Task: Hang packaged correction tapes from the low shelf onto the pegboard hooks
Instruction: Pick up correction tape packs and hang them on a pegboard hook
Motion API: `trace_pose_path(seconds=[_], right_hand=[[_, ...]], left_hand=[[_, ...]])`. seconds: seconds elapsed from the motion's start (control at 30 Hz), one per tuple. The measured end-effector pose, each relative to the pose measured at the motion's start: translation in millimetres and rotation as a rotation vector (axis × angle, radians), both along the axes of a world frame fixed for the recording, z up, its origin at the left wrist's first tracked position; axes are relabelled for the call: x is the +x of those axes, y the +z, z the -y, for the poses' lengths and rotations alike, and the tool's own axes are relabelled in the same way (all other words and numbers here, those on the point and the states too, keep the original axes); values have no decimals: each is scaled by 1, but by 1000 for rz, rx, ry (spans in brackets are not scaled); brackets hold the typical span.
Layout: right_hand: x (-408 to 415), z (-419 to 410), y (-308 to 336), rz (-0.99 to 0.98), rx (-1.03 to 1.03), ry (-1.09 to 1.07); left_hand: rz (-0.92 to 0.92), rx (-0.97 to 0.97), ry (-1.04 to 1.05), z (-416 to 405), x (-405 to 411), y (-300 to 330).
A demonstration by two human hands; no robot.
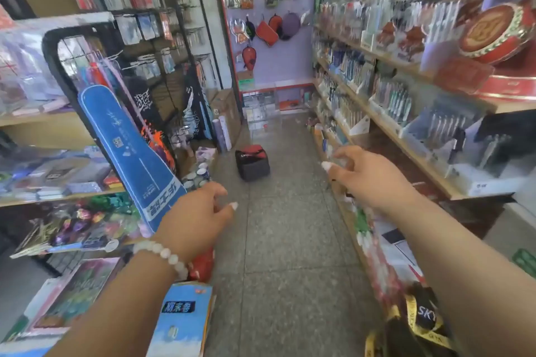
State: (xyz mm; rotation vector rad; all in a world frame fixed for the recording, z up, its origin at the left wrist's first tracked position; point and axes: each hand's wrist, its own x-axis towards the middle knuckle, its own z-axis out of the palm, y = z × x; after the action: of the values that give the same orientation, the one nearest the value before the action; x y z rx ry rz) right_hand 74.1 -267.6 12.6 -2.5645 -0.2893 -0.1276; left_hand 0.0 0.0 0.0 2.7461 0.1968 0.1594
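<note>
Both my hands reach forward over a shop aisle and hold nothing. My left hand [200, 216], with a white bead bracelet on the wrist, hangs with loosely curled fingers. My right hand [368, 174] stretches toward the low shelves [345, 206] on the right, fingers relaxed and blurred. A purple pegboard [278, 46] with hanging packaged goods stands at the far end of the aisle. I cannot pick out any correction tape packages among the blurred goods.
A wire rack [87, 72] with a blue racket cover [130, 159] juts in from the left. Stocked wooden shelves [406, 127] line the right. A black and red bag [251, 162] sits on the grey tiled floor. Boxes and a black-yellow bag [417, 324] lie near my feet.
</note>
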Motion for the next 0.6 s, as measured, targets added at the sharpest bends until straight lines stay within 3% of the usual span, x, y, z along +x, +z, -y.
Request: trace_pose_path(seconds=[0.6], right_hand=[[295,-46,1,13,101,-33]], left_hand=[[-5,-81,23,-41,292,1]])
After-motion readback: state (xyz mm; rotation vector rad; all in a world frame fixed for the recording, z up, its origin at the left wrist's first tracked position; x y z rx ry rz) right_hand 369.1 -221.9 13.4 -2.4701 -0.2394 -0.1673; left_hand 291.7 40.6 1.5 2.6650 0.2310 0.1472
